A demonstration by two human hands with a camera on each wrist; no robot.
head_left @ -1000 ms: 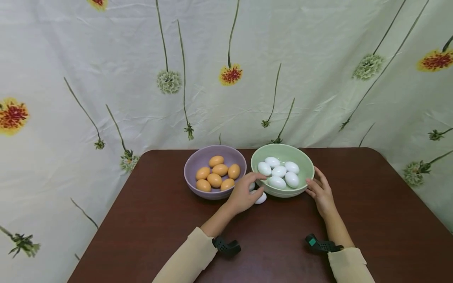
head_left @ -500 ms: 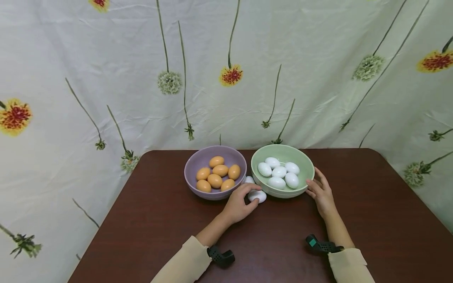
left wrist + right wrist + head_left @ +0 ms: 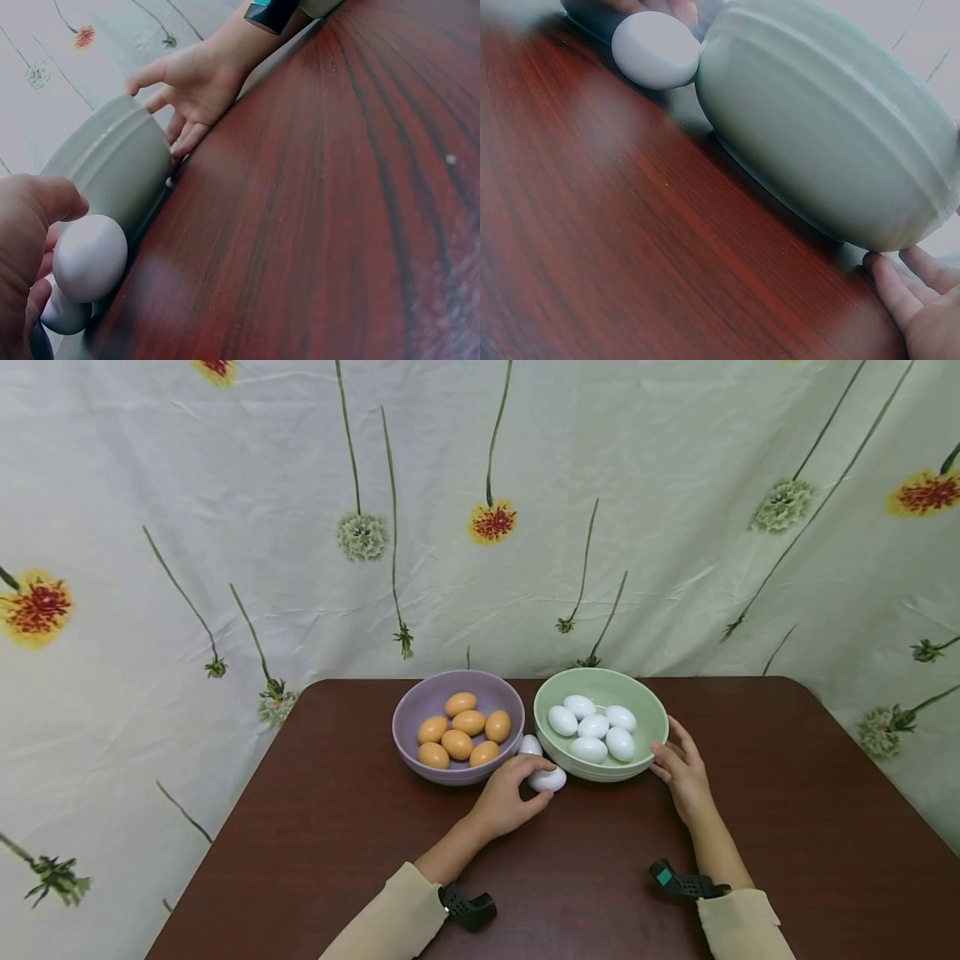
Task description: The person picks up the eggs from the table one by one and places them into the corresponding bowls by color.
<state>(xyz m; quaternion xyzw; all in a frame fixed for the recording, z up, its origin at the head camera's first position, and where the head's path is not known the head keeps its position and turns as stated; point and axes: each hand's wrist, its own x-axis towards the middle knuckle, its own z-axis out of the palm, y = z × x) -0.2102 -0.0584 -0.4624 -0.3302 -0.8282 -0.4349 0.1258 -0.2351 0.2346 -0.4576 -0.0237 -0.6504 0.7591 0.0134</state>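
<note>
My left hand (image 3: 504,799) curves loosely around a white egg (image 3: 547,778) on the table, thumb and forefinger on either side. In the left wrist view the thumb tip sits just above the egg, with no firm grip visible. Another white egg (image 3: 529,745) lies behind it, between the two bowls. My right hand (image 3: 684,775) rests its fingertips against the right side of the green bowl (image 3: 649,700), fingers spread along the outer wall. Several white eggs (image 3: 592,727) lie inside that bowl. In the right wrist view, fingers (image 3: 894,292) touch the bowl's lower side.
A purple bowl (image 3: 409,727) with several brown eggs (image 3: 457,744) stands left of the green one. Both are near the back edge of the dark wooden table (image 3: 570,877). A flower-print cloth (image 3: 435,568) hangs behind. Each wrist wears a black band (image 3: 468,907).
My left hand has drawn back from the green bowl's rim toward me and lowered around the nearer loose egg. The right hand keeps its place at the bowl.
</note>
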